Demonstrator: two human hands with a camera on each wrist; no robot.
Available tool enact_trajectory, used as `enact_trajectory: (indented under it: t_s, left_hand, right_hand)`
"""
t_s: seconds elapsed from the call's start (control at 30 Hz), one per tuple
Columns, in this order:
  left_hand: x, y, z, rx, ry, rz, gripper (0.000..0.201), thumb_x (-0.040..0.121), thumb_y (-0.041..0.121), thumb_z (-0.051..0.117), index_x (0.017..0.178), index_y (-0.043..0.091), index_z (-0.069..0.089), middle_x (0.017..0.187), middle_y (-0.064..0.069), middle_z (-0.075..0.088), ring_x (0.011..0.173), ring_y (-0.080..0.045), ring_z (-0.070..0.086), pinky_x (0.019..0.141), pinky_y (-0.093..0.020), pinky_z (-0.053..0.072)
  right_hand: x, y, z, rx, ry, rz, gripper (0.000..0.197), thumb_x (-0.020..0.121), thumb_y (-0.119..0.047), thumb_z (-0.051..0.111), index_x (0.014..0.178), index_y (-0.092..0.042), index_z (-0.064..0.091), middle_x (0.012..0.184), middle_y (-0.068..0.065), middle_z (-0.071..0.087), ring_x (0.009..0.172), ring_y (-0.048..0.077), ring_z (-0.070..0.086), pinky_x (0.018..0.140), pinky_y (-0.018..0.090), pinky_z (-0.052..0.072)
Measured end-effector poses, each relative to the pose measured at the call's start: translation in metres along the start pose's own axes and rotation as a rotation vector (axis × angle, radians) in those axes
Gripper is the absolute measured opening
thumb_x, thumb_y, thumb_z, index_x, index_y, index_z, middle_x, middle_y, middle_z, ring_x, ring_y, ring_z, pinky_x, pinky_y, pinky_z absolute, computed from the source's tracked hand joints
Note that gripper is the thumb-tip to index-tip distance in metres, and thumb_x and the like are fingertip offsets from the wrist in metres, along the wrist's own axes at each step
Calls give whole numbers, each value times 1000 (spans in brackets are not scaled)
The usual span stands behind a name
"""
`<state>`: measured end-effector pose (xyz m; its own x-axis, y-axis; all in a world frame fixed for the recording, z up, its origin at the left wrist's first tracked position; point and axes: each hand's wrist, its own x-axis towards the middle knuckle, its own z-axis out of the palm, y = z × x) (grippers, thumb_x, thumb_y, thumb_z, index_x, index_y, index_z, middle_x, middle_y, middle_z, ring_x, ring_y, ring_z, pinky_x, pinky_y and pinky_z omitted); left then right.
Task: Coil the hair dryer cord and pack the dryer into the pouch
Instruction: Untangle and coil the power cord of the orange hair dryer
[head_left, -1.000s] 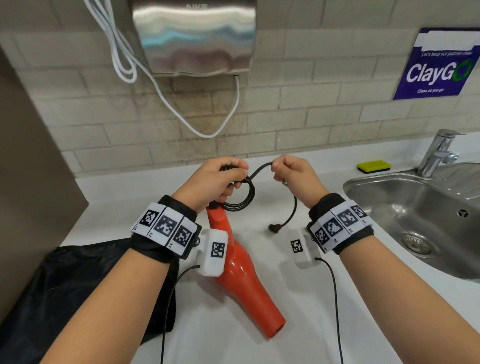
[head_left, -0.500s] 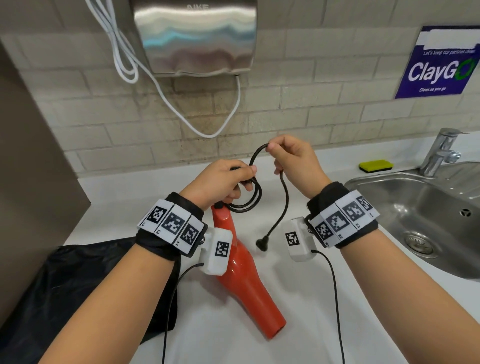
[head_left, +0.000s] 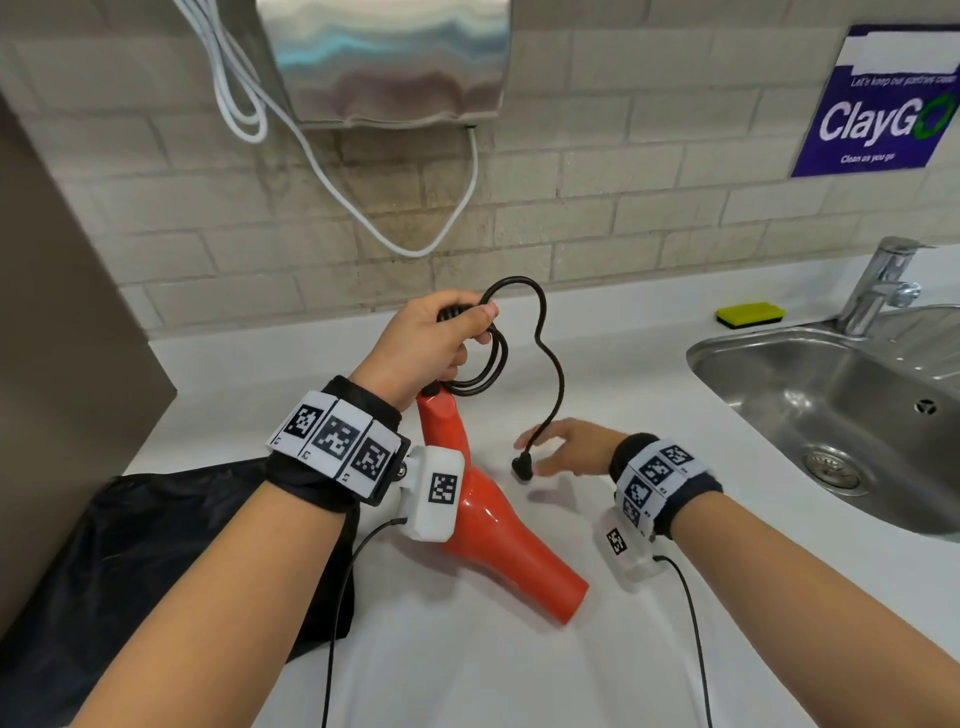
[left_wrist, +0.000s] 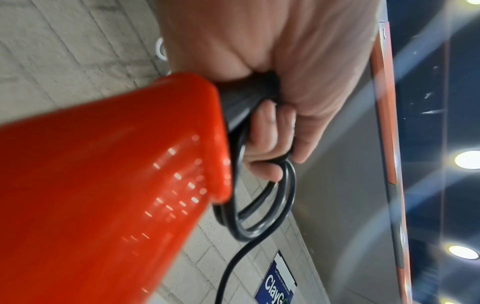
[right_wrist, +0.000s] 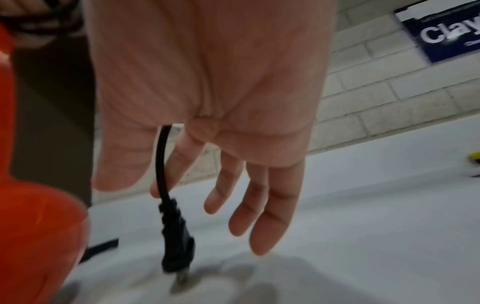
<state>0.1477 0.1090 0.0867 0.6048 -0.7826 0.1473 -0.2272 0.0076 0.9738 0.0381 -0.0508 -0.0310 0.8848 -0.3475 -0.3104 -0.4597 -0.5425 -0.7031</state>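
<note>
Now the right hand (head_left: 566, 449) has let go of the cord (head_left: 550, 358) and dropped to mid-frame, fingers spread, beside the dangling plug (head_left: 522, 464). Last loop still pending. Left hand (head_left: 426, 343) stays clamped on the coils above the red dryer (head_left: 498, 525) on the bench (head_left: 675, 415). Pouch (head_left: 156, 545) lower left, unused.

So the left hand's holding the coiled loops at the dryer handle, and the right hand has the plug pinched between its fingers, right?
Not quite. The left hand does grip the cord loops at the red hair dryer handle, but the right hand is open, fingers spread. The plug hangs beside them ungripped, as the right wrist view shows.
</note>
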Motion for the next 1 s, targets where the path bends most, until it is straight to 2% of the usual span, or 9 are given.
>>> enact_trajectory:
  t_s: [0.07, 0.2, 0.3, 0.43, 0.5, 0.67, 0.83, 0.93, 1.0]
  left_hand:
    - [0, 0, 1, 6, -13, -6, 10, 91, 19, 54, 86, 14, 61, 71, -2, 55, 35, -2, 30, 35, -14, 24]
    - [-1, 2, 3, -11, -45, -29, 19, 94, 24, 49, 82, 13, 59, 69, -1, 54, 36, -3, 28, 36, -15, 22]
    - [-1, 2, 4, -22, -42, -27, 19, 94, 25, 48, 82, 14, 57, 69, -1, 54, 36, -4, 27, 37, -15, 21]
    - [3, -1, 8, -5, 3, -20, 14, 94, 24, 50, 85, 15, 56, 74, 0, 55, 35, -2, 29, 35, -14, 24]
    - [5, -1, 9, 3, 16, -17, 12, 94, 24, 50, 89, 14, 55, 76, 0, 55, 34, -1, 30, 34, -13, 25]
    - [7, -2, 12, 4, 19, 11, 16, 94, 27, 50, 93, 13, 57, 75, 1, 56, 33, -1, 31, 34, -13, 26]
    - [7, -3, 12, -16, 49, 26, 14, 92, 28, 53, 87, 16, 59, 69, 5, 53, 34, -1, 34, 35, -14, 27]
    - [7, -3, 8, 1, 53, 25, 13, 91, 30, 55, 87, 17, 59, 74, 3, 57, 34, -1, 34, 36, -13, 28]
    - [5, -1, 8, 4, 33, 28, 14, 91, 29, 54, 90, 17, 60, 77, 2, 58, 34, -1, 32, 36, -13, 28]
  right_hand:
    - [5, 4, 10, -66, 3, 7, 31, 83, -7, 61, 112, -15, 64, 123, 0, 59, 104, 10, 51, 82, 15, 36]
    - [12, 4, 12, -82, 155, 6, 15, 85, -3, 54, 90, -8, 68, 92, 6, 66, 84, 13, 54, 66, 15, 41]
    - [10, -11, 2, 215, 370, -86, 19, 89, -6, 50, 74, -16, 56, 74, 0, 57, 72, 16, 54, 62, 18, 43]
    - [-11, -50, -15, 616, 825, -362, 27, 92, -3, 46, 74, -23, 48, 74, 1, 54, 60, 13, 53, 56, 21, 48]
    - [-25, -67, -22, 783, 962, -502, 25, 92, -4, 45, 75, -22, 47, 72, -2, 52, 55, 13, 53, 57, 27, 49]
    - [-44, -82, -12, 896, 848, -789, 8, 82, -8, 45, 83, -15, 49, 76, 5, 53, 54, 6, 57, 57, 24, 52]
    - [-36, -74, 10, 606, 814, -728, 16, 78, -9, 56, 80, -24, 54, 77, -8, 59, 66, -1, 59, 68, 15, 49]
    - [-32, -73, 14, 474, 845, -709, 5, 77, -13, 61, 80, -15, 58, 76, -10, 57, 73, -2, 56, 74, 13, 47]
    - [-30, -75, 15, 331, 883, -717, 11, 76, -13, 65, 81, -5, 61, 75, -4, 55, 76, 8, 54, 75, 21, 46]
